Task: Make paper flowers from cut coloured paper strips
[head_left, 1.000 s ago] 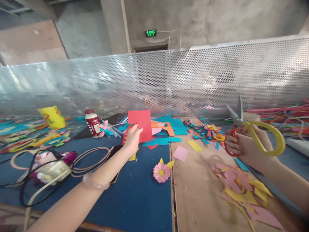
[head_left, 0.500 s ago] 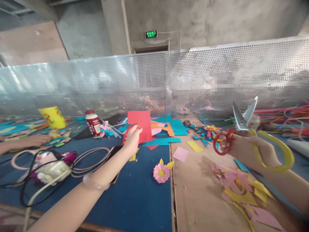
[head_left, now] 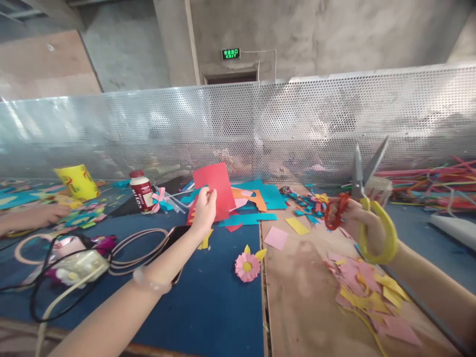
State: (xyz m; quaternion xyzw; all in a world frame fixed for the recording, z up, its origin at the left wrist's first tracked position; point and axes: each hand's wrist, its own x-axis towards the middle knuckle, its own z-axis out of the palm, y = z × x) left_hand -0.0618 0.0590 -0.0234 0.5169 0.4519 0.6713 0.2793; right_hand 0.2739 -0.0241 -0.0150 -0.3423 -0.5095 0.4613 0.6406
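Note:
My left hand [head_left: 204, 210] pinches the lower edge of a red paper sheet [head_left: 214, 189] and holds it tilted above the blue table mat [head_left: 208, 302]. My right hand [head_left: 362, 222] grips a pair of scissors [head_left: 362, 198] with one red and one yellow handle loop. Their blades point up and stand apart. A pink paper flower [head_left: 247, 265] with a yellow centre lies on the mat between my arms. Pink and yellow paper scraps [head_left: 366, 292] are heaped on the brown board [head_left: 305, 307] under my right forearm.
A perforated metal screen [head_left: 260, 124] closes off the table's far side. A small bottle [head_left: 140, 191], a yellow cup [head_left: 77, 181] and coiled cords [head_left: 122, 248] lie to the left. Another person's hand [head_left: 37, 215] rests at the far left. Coloured strips [head_left: 435, 181] pile up at the right.
My left hand has lifted and tilted the red sheet. My right hand has turned the scissors upright, opened the blades and drawn them a little leftward. Another person's hand came in at the left.

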